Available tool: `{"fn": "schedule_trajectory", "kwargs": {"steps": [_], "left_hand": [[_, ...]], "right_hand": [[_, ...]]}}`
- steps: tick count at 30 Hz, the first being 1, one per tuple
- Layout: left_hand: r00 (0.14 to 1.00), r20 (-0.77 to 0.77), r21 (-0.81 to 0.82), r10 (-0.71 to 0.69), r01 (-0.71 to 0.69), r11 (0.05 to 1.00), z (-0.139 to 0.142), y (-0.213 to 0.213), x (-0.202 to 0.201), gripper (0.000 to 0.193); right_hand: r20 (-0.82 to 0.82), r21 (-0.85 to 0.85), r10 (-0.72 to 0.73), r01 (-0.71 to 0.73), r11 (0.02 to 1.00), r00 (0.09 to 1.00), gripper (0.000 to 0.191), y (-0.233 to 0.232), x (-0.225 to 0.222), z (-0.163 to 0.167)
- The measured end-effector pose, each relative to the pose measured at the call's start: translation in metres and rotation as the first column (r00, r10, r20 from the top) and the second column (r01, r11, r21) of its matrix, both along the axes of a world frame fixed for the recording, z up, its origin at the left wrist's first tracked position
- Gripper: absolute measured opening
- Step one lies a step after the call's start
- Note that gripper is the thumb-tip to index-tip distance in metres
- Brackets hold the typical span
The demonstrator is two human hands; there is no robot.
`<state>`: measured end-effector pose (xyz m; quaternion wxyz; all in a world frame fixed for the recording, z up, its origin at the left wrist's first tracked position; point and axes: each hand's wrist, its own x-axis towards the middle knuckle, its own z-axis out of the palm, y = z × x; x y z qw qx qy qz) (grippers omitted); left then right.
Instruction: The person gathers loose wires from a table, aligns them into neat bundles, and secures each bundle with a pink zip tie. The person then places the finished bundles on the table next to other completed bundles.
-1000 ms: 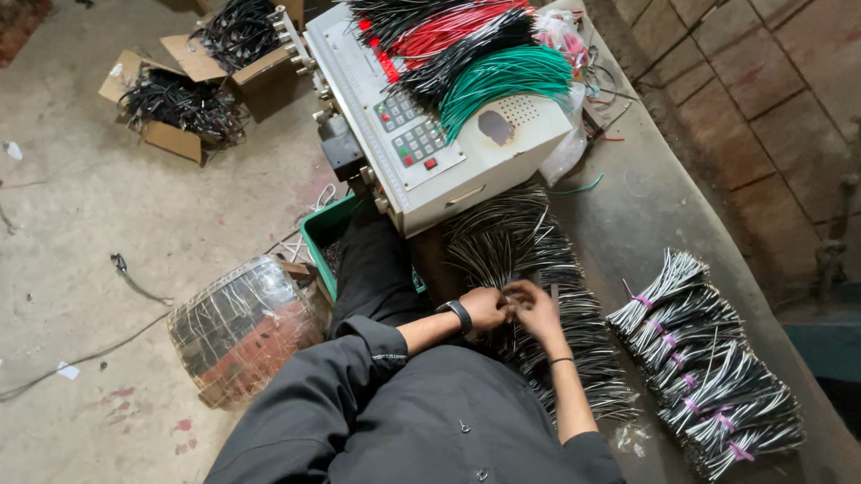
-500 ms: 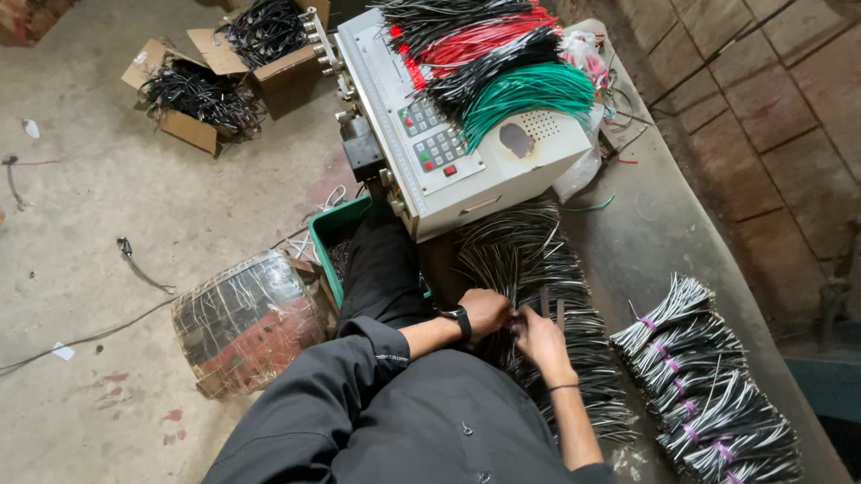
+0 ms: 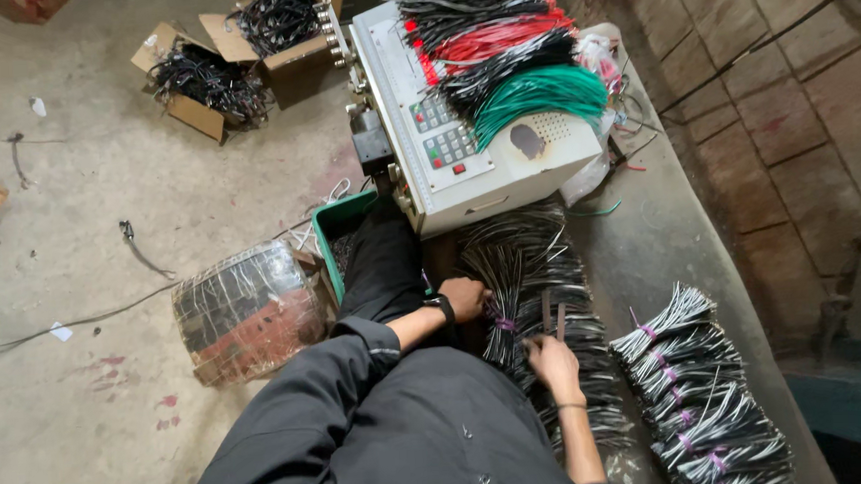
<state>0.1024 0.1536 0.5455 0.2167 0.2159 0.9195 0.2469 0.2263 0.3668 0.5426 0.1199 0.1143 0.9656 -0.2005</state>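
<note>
A dusty concrete floor (image 3: 87, 250) fills the left of the head view, a brick wall the right, and between them runs a grey workbench (image 3: 667, 249) carrying a white wire-cutting machine (image 3: 473, 122) with a keypad, its top draped in hanks of black, red and green wire; two open cardboard boxes (image 3: 234, 61) of dark wire stand on the floor beyond, and a wrapped spool (image 3: 248, 310) lies near the person's knee beside a green bin (image 3: 337, 232); in front of the machine a loose heap of black cut wires (image 3: 540, 266) spreads over the bench; the left hand (image 3: 466, 297) is clenched round a gathered bundle (image 3: 503, 317) of these wires, just beside a purple tie (image 3: 505, 323) that circles it; the right hand (image 3: 552, 358) rests on the heap close below, fingers curled, with two dark flat strips (image 3: 552, 314) standing up from it, though whether they are a tool or wire ends is too small to tell; finished tied bundles (image 3: 699, 395) lie stacked well apart to the right; judging from this, the binding would go best with the left grip kept tight and close to the tie so the wires stay square at their ends, and with the right hand cinching firmly, lest strands slip out into the loose heap.
</note>
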Motion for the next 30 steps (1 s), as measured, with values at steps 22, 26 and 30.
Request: {"fn": "schedule_trajectory", "kwargs": {"steps": [22,26,30], "left_hand": [[0.94,0.34,0.441,0.033,-0.191,0.877,-0.005,0.02,0.026,0.036],[0.996,0.087,0.333,0.03,-0.058,0.941,0.005,0.022,0.031,0.025],[0.998,-0.027,0.374,0.064,-0.049,0.926,0.017,0.026,0.037,0.033]], "right_hand": [[-0.218,-0.516,-0.045,-0.075,0.853,0.975,0.044,-0.016,-0.017,0.003],[-0.469,-0.167,0.108,-0.208,0.964,0.876,0.019,-0.018,-0.02,0.003],[-0.391,-0.199,-0.007,-0.077,0.977,0.92,0.013,-0.023,-0.017,0.005]]}}
